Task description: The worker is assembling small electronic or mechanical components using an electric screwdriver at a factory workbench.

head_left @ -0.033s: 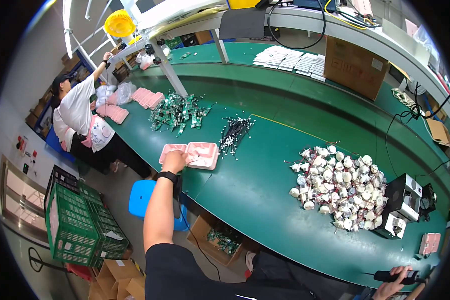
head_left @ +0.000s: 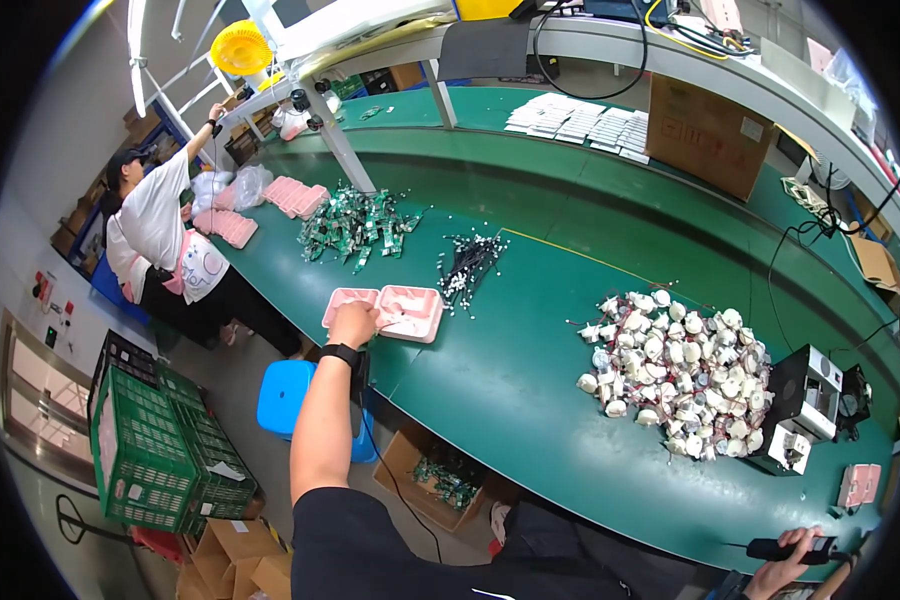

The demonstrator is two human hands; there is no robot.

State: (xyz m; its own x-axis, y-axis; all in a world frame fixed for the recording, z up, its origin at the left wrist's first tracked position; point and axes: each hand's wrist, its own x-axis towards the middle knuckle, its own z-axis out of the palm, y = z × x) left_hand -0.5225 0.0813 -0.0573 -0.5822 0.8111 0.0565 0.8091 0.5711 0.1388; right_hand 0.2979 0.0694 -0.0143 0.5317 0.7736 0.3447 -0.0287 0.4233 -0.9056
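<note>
Scanning from the left, I see a green crate (head_left: 160,445) on the floor and a blue stool (head_left: 285,395) beside the long green desk (head_left: 530,400), with another person (head_left: 160,225) reaching up at the far end next to stacked pink trays (head_left: 232,225). My left hand (head_left: 353,324) rests on a pair of pink trays (head_left: 390,310) at the desk's near edge, its grip closed over the left tray's rim, a black watch (head_left: 339,353) on the wrist. Just beyond lie a heap of green circuit boards (head_left: 355,225) and a bundle of black cables (head_left: 467,268). Further right sits a pile of white round parts (head_left: 675,365), then a small black-and-white machine (head_left: 805,405). At the bottom right my right hand (head_left: 782,572) has its grip clenched around a black handheld tool (head_left: 788,548)
</note>
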